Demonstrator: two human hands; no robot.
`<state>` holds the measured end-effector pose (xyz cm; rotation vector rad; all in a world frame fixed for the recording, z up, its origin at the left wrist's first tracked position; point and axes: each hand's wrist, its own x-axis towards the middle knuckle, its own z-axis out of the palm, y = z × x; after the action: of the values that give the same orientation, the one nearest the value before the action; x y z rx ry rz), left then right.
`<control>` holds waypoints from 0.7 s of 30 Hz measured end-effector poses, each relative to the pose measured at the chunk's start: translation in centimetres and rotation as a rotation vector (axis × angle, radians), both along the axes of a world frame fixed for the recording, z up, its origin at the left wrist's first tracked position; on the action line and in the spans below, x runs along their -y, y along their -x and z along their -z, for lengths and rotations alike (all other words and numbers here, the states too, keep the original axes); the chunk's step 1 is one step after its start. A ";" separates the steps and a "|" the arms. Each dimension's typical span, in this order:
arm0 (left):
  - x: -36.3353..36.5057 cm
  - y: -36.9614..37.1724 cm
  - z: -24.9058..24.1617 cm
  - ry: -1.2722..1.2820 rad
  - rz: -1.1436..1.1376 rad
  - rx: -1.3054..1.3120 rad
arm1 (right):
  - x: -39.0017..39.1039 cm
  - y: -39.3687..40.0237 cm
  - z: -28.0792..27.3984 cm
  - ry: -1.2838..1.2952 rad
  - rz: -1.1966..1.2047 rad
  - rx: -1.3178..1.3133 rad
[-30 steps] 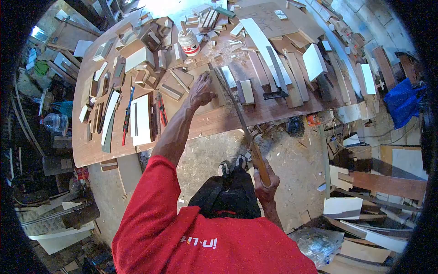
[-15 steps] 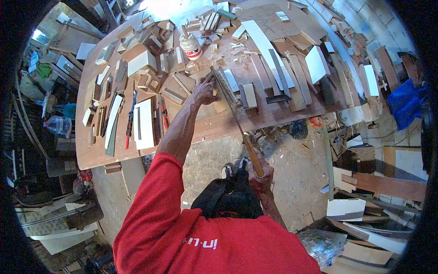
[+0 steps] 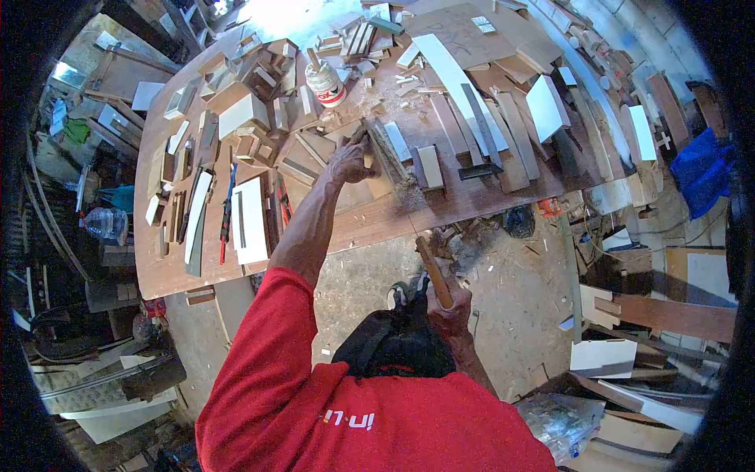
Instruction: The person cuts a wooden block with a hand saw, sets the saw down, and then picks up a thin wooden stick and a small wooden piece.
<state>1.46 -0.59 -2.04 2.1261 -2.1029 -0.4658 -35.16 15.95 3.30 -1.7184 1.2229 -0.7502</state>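
My right hand [image 3: 451, 308] is wrapped around the wooden handle [image 3: 434, 271] of a saw, held low in front of the table edge. Its thin blade runs from the handle up over the edge, blurred and hard to follow beside a narrow wood strip [image 3: 387, 154]. On the tabletop, my left hand [image 3: 351, 160] has its fingers curled on a small wood piece at the strip's left side; the fingers partly hide it. Sawdust [image 3: 410, 193] lies at the strip's near end.
Wood blocks [image 3: 243, 116] and offcuts cover the wooden table [image 3: 314, 250]. A white glue tub [image 3: 325, 83] stands beyond my left hand. A try square [image 3: 481, 168], white strips and red-handled pliers-like tools [image 3: 225, 224] lie about. Boards [image 3: 602, 359] are stacked at right on the floor.
The view has shifted slightly. The saw handle and right hand have moved only a little, while the blade shows less clearly along the strip. My left hand stays in place.
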 end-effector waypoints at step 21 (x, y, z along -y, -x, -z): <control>1.2 -0.2 0.6 -0.096 0.031 0.130 | 0.9 -0.7 -0.9 0.012 -0.055 -0.050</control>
<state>1.63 -1.83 -2.68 2.2360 -2.2288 -0.4518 -34.44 15.07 4.24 -1.7828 1.2017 -0.6867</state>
